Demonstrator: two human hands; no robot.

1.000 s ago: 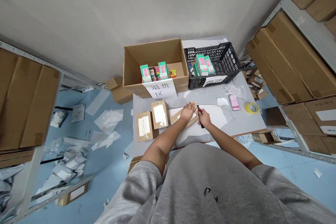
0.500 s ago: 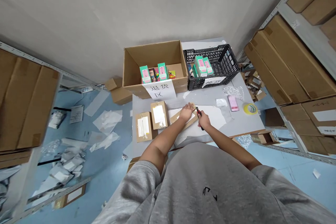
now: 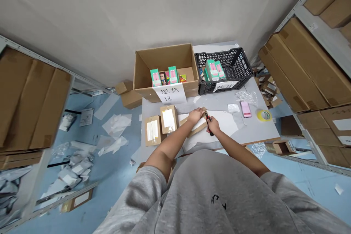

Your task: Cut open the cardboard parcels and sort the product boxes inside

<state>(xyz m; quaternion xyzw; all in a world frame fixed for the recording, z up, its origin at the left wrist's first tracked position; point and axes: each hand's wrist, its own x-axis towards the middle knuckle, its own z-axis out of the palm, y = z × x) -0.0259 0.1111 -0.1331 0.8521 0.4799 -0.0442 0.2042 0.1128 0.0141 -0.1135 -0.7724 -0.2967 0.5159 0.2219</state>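
Observation:
A small brown cardboard box point(image 3: 199, 128) lies at a slant on white paper at the front of the table. My left hand point(image 3: 195, 115) is closed on its upper side, and the forearm covers part of it. In my right hand point(image 3: 214, 125) is a black and red utility knife point(image 3: 207, 117), its front end pointing up beside the box's far right end. Whether the blade touches the cardboard is too small to tell. To the left stand two taped boxes with white labels, one nearer point(image 3: 153, 131) and one farther point(image 3: 168, 120).
Behind stand an open carton point(image 3: 140, 86) and a black plastic crate point(image 3: 201, 89), both holding green-and-pink packages. On the right lie a pink patterned item point(image 3: 246, 109), a yellow tape roll point(image 3: 264, 115) and bubble wrap point(image 3: 248, 97). Loaded shelves flank both sides.
The view has shifted slightly, so the table things appear farther right. Both hands have moved a little left relative to the table, and less of the held box's white label shows.

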